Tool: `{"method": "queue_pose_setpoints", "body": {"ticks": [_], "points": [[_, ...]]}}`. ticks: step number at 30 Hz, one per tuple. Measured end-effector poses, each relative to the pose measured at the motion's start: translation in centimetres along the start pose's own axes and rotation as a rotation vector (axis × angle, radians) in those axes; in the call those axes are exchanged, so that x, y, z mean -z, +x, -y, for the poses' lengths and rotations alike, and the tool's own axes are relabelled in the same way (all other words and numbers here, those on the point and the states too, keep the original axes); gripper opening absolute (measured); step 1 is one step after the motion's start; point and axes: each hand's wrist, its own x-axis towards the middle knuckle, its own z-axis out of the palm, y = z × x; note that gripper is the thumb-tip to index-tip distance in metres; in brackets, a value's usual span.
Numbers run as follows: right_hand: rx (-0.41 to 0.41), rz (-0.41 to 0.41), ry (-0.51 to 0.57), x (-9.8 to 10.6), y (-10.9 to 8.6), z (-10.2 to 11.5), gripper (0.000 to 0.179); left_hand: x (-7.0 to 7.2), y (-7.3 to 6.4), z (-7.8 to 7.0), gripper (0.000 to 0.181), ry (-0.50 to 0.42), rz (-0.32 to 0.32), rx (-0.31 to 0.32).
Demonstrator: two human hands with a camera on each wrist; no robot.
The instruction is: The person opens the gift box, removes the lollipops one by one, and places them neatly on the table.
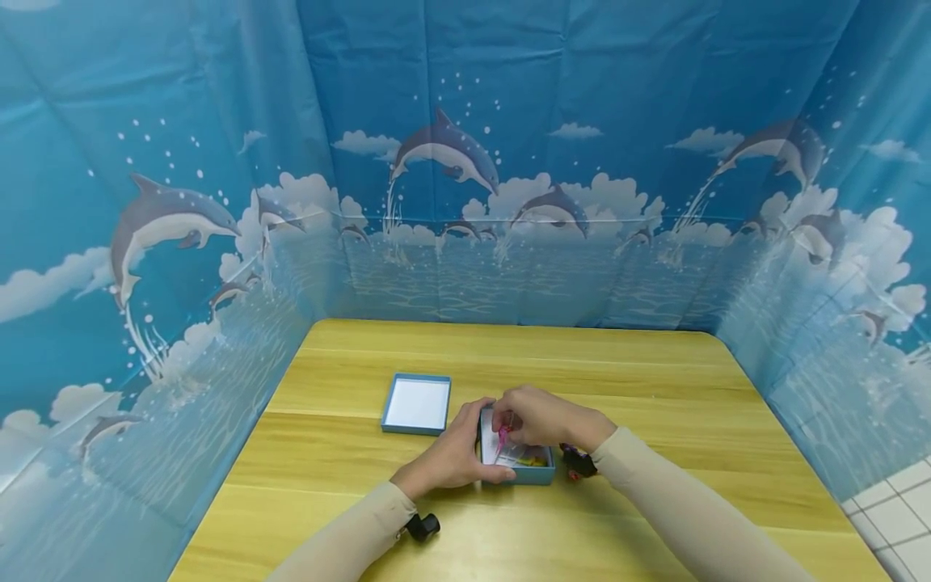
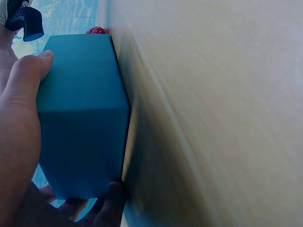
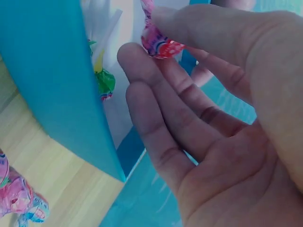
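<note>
By the left hand [image 1: 452, 453] the box [image 1: 534, 475] is gripped from its left, while at its open top a candy [image 3: 154, 41] is pinched by the right hand [image 1: 537, 415].

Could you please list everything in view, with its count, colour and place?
Table: one, yellow wood, under the box
Box: one, blue, open on the table
Lid: one, blue with white inside, on the table left of the box
Pink sweet: one, pink and red wrapper, at the box's opening
Green sweet: at least one, inside the box
Loose sweets: count unclear, pink and blue wrappers, on the table right of the box
Curtain backdrop: blue with dolphins, behind and beside the table
Floor tiles: several, white, far right
Wrist cameras: two, black, one per wrist
Sleeves: two, cream, on both arms
Left hand: one, bare, gripping the box
Right hand: one, bare, pinching the pink sweet
</note>
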Motion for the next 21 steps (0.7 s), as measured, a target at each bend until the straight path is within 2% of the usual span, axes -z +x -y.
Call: {"method": "queue_pose_setpoints", "body": {"ticks": [5,12,21], "points": [[0.003,-0.056,0.05,0.3,-0.9,-0.3,0.013,-0.2,-0.1,0.0,0.127,0.021,-0.003,0.003],[-0.043,-0.109,0.116,1.1,-1.9,-0.9,0.014,-0.2,-0.2,-0.2,0.127,0.033,-0.003,0.014],[-0.074,-0.185,0.147,2.1,-3.0,-1.4,0.018,-0.3,-0.1,-0.5,0.13,0.026,-0.012,0.033]]}}
